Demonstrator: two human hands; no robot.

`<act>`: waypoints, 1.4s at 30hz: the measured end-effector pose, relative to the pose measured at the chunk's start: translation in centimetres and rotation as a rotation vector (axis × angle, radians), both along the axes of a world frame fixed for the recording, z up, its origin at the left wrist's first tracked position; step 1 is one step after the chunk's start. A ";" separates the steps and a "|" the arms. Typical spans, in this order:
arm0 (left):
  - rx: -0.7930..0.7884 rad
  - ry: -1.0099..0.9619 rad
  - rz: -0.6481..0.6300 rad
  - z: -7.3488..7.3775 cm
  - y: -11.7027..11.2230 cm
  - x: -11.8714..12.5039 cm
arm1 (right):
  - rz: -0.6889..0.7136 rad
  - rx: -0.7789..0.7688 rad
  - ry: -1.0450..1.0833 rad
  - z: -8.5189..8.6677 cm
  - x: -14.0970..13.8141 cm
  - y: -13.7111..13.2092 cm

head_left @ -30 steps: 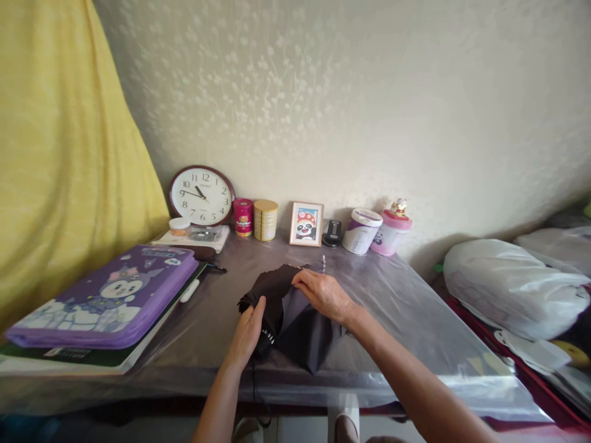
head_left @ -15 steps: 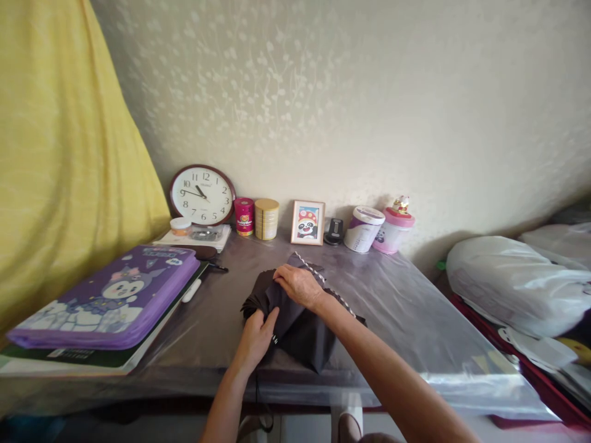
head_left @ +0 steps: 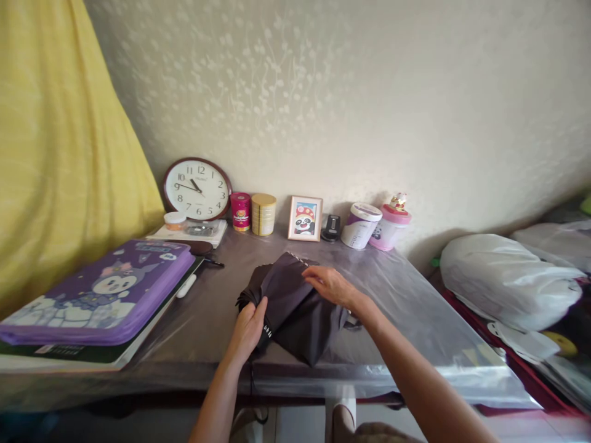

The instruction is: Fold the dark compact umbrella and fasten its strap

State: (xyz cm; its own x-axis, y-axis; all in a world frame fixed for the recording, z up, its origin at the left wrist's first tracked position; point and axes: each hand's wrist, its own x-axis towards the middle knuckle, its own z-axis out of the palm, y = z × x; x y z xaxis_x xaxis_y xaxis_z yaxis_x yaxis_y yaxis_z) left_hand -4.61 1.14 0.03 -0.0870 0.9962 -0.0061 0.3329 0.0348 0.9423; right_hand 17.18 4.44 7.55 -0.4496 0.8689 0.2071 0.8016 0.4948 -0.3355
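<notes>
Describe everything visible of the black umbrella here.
The black umbrella looks like thin, smooth cloth, partly gathered: pleats bunch at its left end, while loose panels spread rightward. A pale-flecked strip shows along its far edge, small white marks near its gathered end. It sits low over the table, with a thin dark cord hanging below. The left hand grips the pleats; the right hand is at a panel, its hold unclear.
</notes>
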 end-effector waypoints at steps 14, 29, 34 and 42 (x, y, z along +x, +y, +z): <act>0.037 0.076 0.060 -0.3 0.8 -0.7 | 0.256 -0.242 -0.348 -0.1 -0.2 -7.6; 0.005 0.076 0.085 -0.2 0.6 -0.7 | 0.311 -0.052 -0.427 -1.7 -2.2 -9.1; 0.001 0.077 0.077 -0.1 0.6 -0.7 | 0.302 -0.047 -0.444 -1.6 -2.2 -9.3; 0.020 0.055 0.075 -0.5 0.8 -0.7 | 0.294 -0.033 -0.421 -1.0 -1.9 -9.2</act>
State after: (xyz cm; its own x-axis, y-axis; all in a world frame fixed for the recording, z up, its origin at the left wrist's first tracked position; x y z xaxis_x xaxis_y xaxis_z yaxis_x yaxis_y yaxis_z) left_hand -5.33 1.92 -0.50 -0.1612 0.9867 0.0208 0.3810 0.0427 0.9236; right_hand 15.25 -4.81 6.56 -0.7147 0.6959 -0.0699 0.6989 0.7145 -0.0330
